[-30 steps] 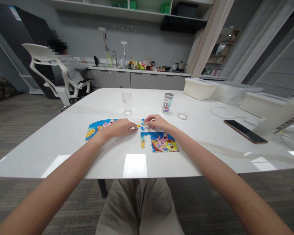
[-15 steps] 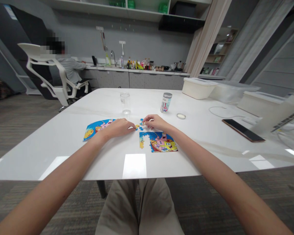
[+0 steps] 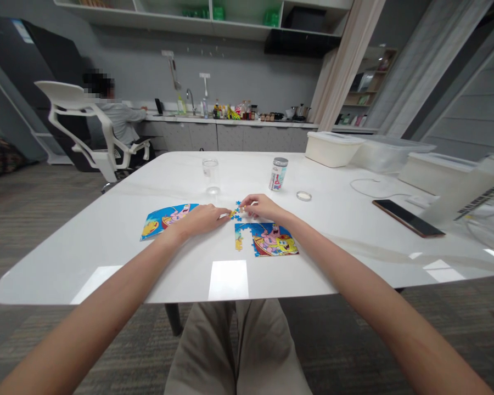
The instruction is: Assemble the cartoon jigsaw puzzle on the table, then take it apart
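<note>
Loose jigsaw puzzle pieces (image 3: 238, 218) lie in a small cluster between my hands. My left hand (image 3: 206, 218) reaches in from the left, its thumb and index finger closed at a yellowish puzzle piece (image 3: 233, 213) on the cluster's edge. On the other side, my right hand (image 3: 262, 207) is curled in a pinch around a small puzzle piece (image 3: 242, 209), mostly hidden by the fingers. Below them lies a partly assembled puzzle (image 3: 275, 241) with a gap in its upper left part. A matching picture sheet (image 3: 152, 225) is partly covered by my left hand and forearm.
A clear jar (image 3: 211, 176), a printed canister (image 3: 278, 174) and a round lid (image 3: 304, 196) stand beyond my hands on the white table (image 3: 181, 280). To the right are a phone (image 3: 407, 218), a cable and storage bins (image 3: 333, 149). A person sits in a chair (image 3: 102, 145) at back left.
My left hand has shifted slightly right, its fingertips further into the loose pieces. My right hand stays nearly in place, still pinching. The view has tilted a little.
</note>
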{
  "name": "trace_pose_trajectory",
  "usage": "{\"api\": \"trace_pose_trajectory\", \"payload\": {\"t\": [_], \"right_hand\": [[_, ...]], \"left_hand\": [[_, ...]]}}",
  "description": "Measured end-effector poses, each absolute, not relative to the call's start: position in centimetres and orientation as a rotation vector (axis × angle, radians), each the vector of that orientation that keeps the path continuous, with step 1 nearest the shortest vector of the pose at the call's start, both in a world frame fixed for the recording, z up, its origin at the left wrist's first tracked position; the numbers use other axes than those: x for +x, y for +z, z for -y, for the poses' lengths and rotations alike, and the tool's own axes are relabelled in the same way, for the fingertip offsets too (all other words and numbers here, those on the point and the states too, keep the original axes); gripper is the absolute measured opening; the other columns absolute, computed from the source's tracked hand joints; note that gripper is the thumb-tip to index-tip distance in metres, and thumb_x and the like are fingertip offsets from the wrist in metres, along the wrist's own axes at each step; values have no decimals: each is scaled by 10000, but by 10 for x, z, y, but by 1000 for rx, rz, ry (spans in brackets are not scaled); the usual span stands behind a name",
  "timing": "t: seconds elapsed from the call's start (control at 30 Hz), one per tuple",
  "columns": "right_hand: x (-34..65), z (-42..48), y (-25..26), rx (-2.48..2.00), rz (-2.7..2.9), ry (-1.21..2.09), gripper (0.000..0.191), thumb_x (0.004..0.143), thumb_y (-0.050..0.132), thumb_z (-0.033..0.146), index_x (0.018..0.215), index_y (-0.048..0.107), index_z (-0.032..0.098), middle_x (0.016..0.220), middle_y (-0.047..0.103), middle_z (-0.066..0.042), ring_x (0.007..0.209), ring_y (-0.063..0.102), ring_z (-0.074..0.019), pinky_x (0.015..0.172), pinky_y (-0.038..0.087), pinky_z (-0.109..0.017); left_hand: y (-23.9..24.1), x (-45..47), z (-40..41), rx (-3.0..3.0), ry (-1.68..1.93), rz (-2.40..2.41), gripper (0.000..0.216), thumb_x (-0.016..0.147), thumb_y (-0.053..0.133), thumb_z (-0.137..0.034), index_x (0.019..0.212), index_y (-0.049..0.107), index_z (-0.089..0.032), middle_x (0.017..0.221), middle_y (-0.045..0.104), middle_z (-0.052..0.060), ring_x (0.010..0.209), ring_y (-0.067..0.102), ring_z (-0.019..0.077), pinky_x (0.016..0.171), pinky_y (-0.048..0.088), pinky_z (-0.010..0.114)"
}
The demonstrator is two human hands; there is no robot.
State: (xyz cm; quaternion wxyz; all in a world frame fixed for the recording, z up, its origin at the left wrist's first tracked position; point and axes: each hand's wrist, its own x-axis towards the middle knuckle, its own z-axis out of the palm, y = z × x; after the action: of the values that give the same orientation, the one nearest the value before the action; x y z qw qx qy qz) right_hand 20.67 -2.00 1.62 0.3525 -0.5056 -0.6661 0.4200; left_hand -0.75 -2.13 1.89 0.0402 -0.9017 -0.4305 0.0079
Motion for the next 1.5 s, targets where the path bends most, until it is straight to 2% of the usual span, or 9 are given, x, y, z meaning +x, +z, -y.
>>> {"api": "trace_pose_trajectory", "payload": {"t": [0.2,0.4,0.57,0.73,0.9,1.0,1.3,1.5], "right_hand": [[207,19,16,-1314,1729,1029,140,732,612,14,786,673,128,640,587,31,517,513,-45,435,421,-117],[208,16,13,-1303,1658,1035,92,777,615,45,802,649,126,662,599,11,601,600,-73,473,459,-124],[208,13,9,-1257,1645,1027,146,738,624,19,825,613,136,611,558,48,553,624,-88,511,493,-163],[212,10,9,-1241,1709,895,214,674,628,13,844,627,143,630,531,72,544,565,-65,523,435,-157],[214,10,11,-1313,1753,815,133,699,621,62,797,669,139,615,563,54,565,526,-75,590,435,-186],[213,11,12,-1345,1736,848,69,734,643,106,788,673,136,628,602,30,566,546,-82,567,431,-186],[211,14,13,-1265,1599,1079,123,769,594,28,824,613,136,648,674,-2,538,601,-84,462,426,-153],[211,12,11,-1288,1599,1002,184,693,655,13,743,544,152,657,638,21,553,603,-84,442,438,-142]], "left_hand": [[18,-7,22,-2755,-19,1327,425,987,317,-443,1245,610,-275,898,734,80,855,696,241,771,496,328],[15,-7,23,-2698,-22,1296,463,983,317,-470,1307,558,-243,836,727,95,827,699,254,764,498,346],[16,-8,22,-2737,14,1261,436,992,310,-422,1333,547,-288,861,733,78,832,701,231,773,494,322],[17,-7,24,-2736,-4,1278,427,983,320,-440,1291,571,-283,851,730,65,818,700,218,755,491,305],[16,-8,23,-2736,-36,1259,425,978,318,-445,1261,576,-261,792,720,66,791,698,236,721,484,312],[16,-7,24,-2722,-24,1253,412,976,333,-439,1261,570,-259,797,717,69,788,700,232,718,479,307],[17,-6,27,-2706,-12,1253,411,985,326,-427,1279,552,-251,824,718,69,828,698,224,746,481,304],[15,-5,25,-2681,-16,1254,407,982,338,-415,1288,550,-250,825,717,71,816,698,228,742,477,305]]}}
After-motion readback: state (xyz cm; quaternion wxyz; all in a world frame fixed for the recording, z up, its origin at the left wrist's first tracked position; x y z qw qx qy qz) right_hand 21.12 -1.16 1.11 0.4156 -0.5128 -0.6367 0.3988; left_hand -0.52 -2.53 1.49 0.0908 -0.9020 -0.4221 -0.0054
